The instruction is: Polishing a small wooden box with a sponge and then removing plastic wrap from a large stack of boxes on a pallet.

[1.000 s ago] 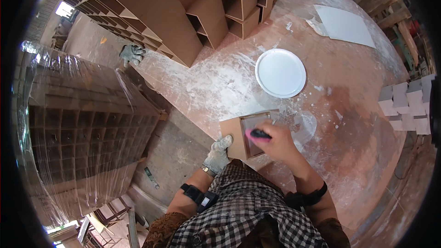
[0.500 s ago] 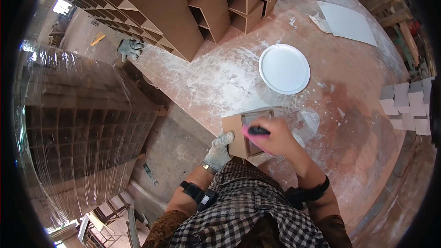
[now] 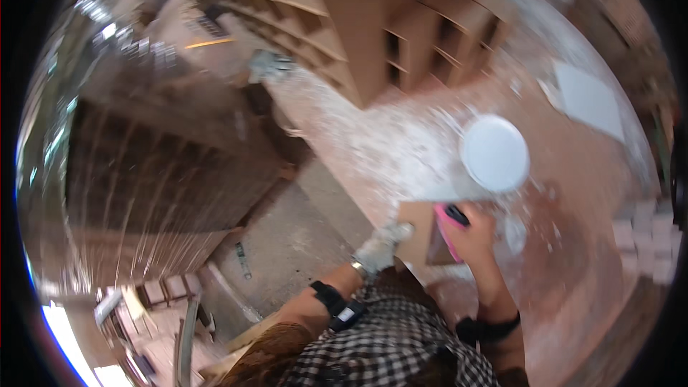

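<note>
A small brown open-fronted box (image 3: 413, 235) rests at the near edge of the dusty table. My left hand (image 3: 385, 245), in a pale work glove, is closed on the box's left side with the thumb on top. My bare right hand (image 3: 476, 235) is closed around a pink tool with a black grip (image 3: 447, 231); its exact kind is blurred. The pink edge lies over the box's opening and hides part of it. Beyond my right hand is a round white lid or tub (image 3: 494, 153) on the table.
Brown boxes (image 3: 437, 36) stand stacked at the back of the table (image 3: 573, 229). A glove (image 3: 270, 64) lies at its far left corner. A white sheet (image 3: 589, 100) is at far right, near stacked pale blocks (image 3: 645, 236). Film-wrapped boxes (image 3: 165, 172) fill the left.
The whole view has swung, so the table, box and hands sit farther right in it, with blur. My right hand's pink tool has turned more upright over the box.
</note>
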Tool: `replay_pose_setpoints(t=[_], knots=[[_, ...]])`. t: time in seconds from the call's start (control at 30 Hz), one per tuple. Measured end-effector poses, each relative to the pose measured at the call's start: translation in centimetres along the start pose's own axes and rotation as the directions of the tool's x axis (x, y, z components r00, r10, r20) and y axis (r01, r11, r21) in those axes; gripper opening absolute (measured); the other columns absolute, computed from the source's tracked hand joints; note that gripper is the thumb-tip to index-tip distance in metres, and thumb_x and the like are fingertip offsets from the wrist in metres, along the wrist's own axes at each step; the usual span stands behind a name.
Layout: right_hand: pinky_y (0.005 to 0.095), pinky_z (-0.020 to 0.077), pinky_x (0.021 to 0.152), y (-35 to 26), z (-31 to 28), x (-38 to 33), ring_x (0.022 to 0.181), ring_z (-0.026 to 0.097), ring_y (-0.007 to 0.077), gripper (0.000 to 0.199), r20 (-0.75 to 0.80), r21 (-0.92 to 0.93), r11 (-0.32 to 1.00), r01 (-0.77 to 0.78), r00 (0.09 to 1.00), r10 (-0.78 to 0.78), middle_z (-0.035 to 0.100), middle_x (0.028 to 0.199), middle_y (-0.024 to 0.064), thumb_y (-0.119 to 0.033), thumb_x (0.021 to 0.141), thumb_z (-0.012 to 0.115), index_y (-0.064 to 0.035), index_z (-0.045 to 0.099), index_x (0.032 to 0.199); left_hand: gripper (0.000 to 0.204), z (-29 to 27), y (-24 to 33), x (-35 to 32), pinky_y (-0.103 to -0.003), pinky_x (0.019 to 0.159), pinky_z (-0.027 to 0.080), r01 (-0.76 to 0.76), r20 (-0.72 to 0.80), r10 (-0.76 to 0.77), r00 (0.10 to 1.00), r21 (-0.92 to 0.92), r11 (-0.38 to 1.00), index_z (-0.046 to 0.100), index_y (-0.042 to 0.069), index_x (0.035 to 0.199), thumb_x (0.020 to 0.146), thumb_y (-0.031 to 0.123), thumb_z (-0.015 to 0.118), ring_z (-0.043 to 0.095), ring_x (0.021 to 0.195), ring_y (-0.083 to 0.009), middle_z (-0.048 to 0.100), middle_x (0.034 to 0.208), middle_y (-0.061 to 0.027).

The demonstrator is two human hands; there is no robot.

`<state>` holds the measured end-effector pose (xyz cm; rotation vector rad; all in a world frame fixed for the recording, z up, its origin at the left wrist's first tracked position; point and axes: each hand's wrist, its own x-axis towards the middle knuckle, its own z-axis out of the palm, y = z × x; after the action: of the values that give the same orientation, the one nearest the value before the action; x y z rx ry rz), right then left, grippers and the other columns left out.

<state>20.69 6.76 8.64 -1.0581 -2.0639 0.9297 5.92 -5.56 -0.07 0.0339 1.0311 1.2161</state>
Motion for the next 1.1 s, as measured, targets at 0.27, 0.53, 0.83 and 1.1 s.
replay_pose_setpoints(t=[0.27,0.53,0.83,1.1], knots=[[0.0306,0.0472,0.055,-1.0,-2.7,-4.6,0.06,0.062,0.0223,0.012,0.426,0.188,0.982,0.025,0.899,-0.105,0.063,0.068,0.0127,-0.005,0.066,0.072,-0.0026,0.065,0.077,0.037,0.4,0.4,-0.9,-0.03,0.078,0.052,0.07,0.181,-0.039,0.983,-0.166,0.984,0.057,0.001,0.116,0.085,0.02,0.065,0.064,0.09,-0.0172,0.065,0.105,-0.0087],[0.0377,0.0473,0.054,1.3,-5.6,-3.7,0.059,0.062,0.0296,0.012,0.596,-0.226,0.955,0.192,0.803,-0.021,0.062,0.066,0.0146,-0.015,0.064,0.071,-0.0098,0.068,0.074,0.038,2.9,3.0,-1.4,-0.026,0.077,0.051,-0.024,0.193,0.023,0.981,0.002,1.0,0.058,-0.001,0.114,0.084,0.02,0.067,0.063,0.088,-0.0138,0.065,0.103,-0.0069],[0.0351,0.0465,0.054,-0.2,-4.8,-5.1,0.058,0.061,0.0294,0.015,0.358,0.073,0.973,0.218,0.905,-0.23,0.062,0.066,0.0131,-0.003,0.061,0.069,-0.0045,0.064,0.075,0.03,3.0,1.9,-0.6,-0.022,0.06,0.045,-0.114,0.171,0.096,0.981,0.098,0.989,0.064,0.001,0.103,0.083,0.024,0.068,0.059,0.072,-0.0082,0.065,0.086,-0.0021],[0.0368,0.0453,0.055,0.0,-5.0,-6.1,0.06,0.06,0.03,0.015,0.319,0.01,0.991,0.137,0.938,-0.133,0.061,0.067,0.0129,-0.014,0.066,0.07,-0.0053,0.065,0.077,0.027,3.6,2.0,-1.1,-0.023,0.041,0.04,-0.03,0.11,-0.001,0.994,0.279,0.96,0.064,0.004,0.097,0.086,0.029,0.064,0.054,0.052,-0.006,0.061,0.07,0.0015]])
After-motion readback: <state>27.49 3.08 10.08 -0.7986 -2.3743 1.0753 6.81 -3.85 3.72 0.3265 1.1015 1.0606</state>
